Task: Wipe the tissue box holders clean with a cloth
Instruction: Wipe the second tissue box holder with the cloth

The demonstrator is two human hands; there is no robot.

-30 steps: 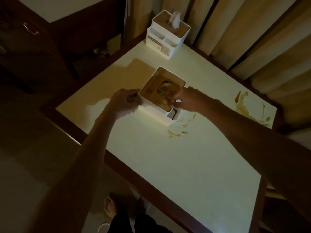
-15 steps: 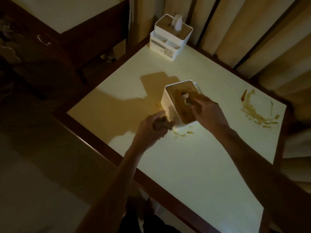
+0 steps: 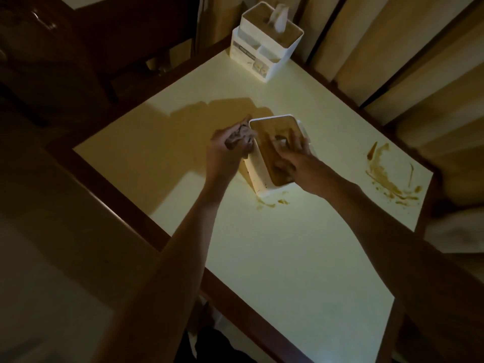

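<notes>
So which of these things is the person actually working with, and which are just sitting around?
In the job:
- cloth, bunched in the left hand
- near tissue box holder, tilted, steadied by the right hand
- far tissue box holder, upright at the table corner, not yet touched

Just there:
- table
- brown smears on it
- curtains

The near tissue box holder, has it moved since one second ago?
Yes. The near tissue box holder has been turned on the table, its long side now running toward the brown smears at its base.
</notes>
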